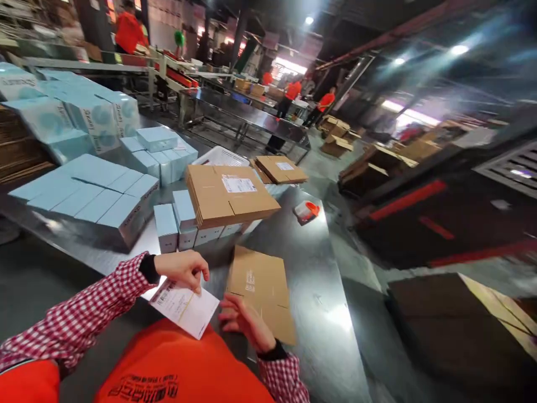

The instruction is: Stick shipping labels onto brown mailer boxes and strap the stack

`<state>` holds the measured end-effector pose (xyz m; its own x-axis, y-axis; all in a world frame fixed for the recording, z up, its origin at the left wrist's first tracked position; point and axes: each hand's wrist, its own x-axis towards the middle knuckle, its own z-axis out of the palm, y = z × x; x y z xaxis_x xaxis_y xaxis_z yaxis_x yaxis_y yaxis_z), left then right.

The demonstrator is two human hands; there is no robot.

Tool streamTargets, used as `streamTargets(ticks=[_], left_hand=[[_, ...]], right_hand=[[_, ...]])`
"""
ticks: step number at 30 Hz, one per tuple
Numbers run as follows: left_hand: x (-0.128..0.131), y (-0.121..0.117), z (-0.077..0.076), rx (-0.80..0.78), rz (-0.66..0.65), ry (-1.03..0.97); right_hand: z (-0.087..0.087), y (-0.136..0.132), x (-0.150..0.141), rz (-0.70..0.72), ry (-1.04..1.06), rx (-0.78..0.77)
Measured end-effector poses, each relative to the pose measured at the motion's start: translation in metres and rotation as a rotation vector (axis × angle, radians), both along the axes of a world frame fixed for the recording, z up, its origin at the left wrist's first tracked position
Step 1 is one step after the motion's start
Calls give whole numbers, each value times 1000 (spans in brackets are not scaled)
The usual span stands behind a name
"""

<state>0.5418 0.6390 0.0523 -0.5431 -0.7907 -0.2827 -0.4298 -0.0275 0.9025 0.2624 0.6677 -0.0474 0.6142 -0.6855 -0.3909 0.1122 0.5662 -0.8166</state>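
Observation:
Pinched between the thumb and fingers of my left hand (181, 268) is a white printed label sheet (184, 308), with a barcode and text on its face. It hangs over the table's near edge, in front of my orange apron. My right hand (245, 319) is just right of the sheet, fingers stretched and apart, holding nothing that I can see. Beside and partly behind that hand, a flat folded cardboard box (264, 285) lies on the metal table (314, 263). Farther back, a stack of flattened cartons (226, 196) with a label on top rests on light blue boxes (165, 224).
More light blue boxes (92, 190) fill the table's left side. A tape dispenser (307, 211) with an orange part sits near the right edge. Behind are a white basket (224, 157) and another carton stack (282, 169). People in orange work in the background.

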Motion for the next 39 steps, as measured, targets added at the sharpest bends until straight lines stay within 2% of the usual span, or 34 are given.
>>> streamTargets(ticks=[2, 4, 6, 8, 9, 10, 13, 15, 17, 22, 27, 34, 37, 39], left_hand=[[-11, -8, 3, -15, -62, 40], [-14, -7, 3, -26, -15, 114], [-13, 2, -2, -46, 242, 275], [-15, 14, -17, -37, 604, 486], [-20, 21, -26, -4, 719, 561], [-28, 28, -37, 36, 735, 595], [-68, 42, -65, 98, 642, 624], [-98, 45, -75, 73, 687, 645], [-124, 43, -79, 35, 767, 640], [-168, 35, -72, -17, 830, 523], [-204, 29, -69, -13, 900, 488], [-240, 25, -81, 32, 1015, 556], [-242, 30, -98, 83, 1075, 554], [-232, 37, -114, 80, 1129, 470]], right_hand=[[20, -2, 28, 51, -19, -51], [28, 0, 44, -16, -26, -100], [27, 4, 47, -222, -41, -95], [24, 9, 43, -434, -80, -67], [23, 11, 41, -502, -109, -57], [22, 12, 38, -542, -138, -53], [19, 11, 30, -578, -211, -56], [16, 9, 20, -573, -233, -52], [14, 7, 6, -554, -239, -44], [7, -1, -38, -462, -212, -25], [-1, -10, -73, -392, -205, -40], [-14, -17, -109, -209, -159, 1], [-32, -14, -113, -102, -106, -12], [-49, -16, -115, -17, -31, -96]])
